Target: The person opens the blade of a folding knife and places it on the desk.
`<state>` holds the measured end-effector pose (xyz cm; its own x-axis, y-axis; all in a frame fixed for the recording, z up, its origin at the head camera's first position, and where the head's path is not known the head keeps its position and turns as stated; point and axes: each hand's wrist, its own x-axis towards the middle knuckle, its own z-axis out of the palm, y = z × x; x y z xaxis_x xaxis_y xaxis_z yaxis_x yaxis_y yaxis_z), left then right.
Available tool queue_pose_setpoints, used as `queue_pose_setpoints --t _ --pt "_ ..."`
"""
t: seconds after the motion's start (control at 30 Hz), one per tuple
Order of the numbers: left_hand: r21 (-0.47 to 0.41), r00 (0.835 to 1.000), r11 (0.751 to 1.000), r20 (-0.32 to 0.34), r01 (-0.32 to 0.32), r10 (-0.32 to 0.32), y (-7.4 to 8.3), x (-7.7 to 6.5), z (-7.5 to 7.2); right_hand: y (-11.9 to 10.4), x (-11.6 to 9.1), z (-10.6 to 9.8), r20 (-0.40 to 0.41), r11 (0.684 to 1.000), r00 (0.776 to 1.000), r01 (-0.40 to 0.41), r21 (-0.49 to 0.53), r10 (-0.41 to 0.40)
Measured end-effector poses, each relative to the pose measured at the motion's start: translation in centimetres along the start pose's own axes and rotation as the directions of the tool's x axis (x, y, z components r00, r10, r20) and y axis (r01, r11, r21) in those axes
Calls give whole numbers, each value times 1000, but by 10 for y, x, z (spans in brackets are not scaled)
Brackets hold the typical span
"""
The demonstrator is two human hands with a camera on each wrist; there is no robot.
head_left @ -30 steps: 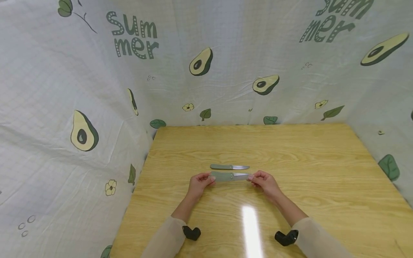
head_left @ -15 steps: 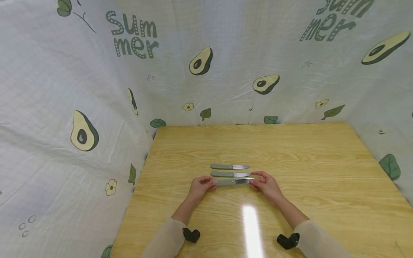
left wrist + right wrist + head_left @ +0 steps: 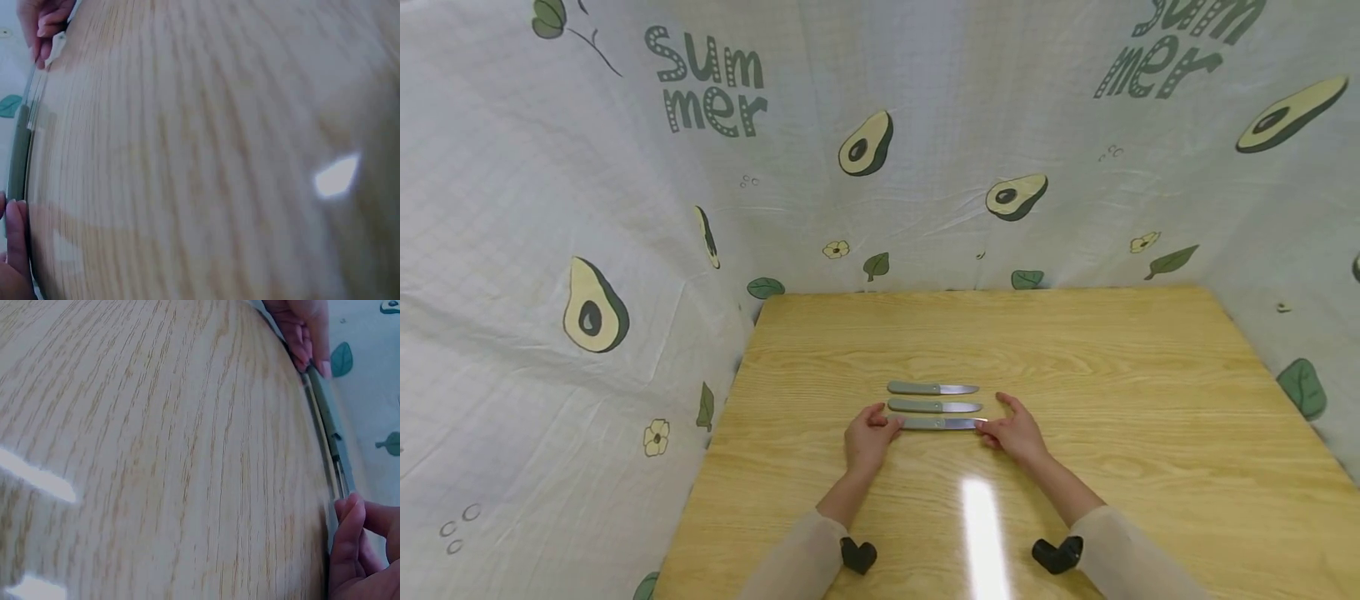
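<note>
Three small paring knives with grey-green handles lie in parallel, blades toward the right: a far knife (image 3: 914,388), a middle knife (image 3: 916,406) and a near knife (image 3: 925,423). My left hand (image 3: 867,437) holds the near knife by its handle end, thumb on it. At the other end my right hand (image 3: 1017,435) pinches the blade tip, with its index finger stretched out ahead. In the right wrist view the near knife's handle (image 3: 325,406) runs between both hands, and the right fingers (image 3: 350,531) cover the tip. The left wrist view shows the handle (image 3: 20,150) at its edge.
The knives are on a wood-grain table (image 3: 1112,358). A bright light reflection (image 3: 985,533) shows on the table in front. White cloth (image 3: 940,100) printed with avocados and leaves hangs behind and at both sides.
Both hands have drawn the near knife toward the person, away from the middle knife, and lowered it to the table. The right index finger has lifted and stretched out.
</note>
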<state>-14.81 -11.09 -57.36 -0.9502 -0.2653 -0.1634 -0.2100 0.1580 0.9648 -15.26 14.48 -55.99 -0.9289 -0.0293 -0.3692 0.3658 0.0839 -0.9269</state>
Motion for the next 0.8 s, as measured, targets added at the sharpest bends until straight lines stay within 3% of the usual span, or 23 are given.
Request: queue_pose_setpoints --t 0.13,0.37,0.8 --pt "73 998 997 -52 -30 34 3 -3 2 0 1 4 -26 1000 999 -29 -5 29" --pt "207 992 978 -117 -29 54 6 -5 3 -1 2 6 -39 999 999 -36 -10 35" --pt "154 995 988 -87 -32 46 6 -3 4 -7 3 4 1 993 998 -68 -94 68"
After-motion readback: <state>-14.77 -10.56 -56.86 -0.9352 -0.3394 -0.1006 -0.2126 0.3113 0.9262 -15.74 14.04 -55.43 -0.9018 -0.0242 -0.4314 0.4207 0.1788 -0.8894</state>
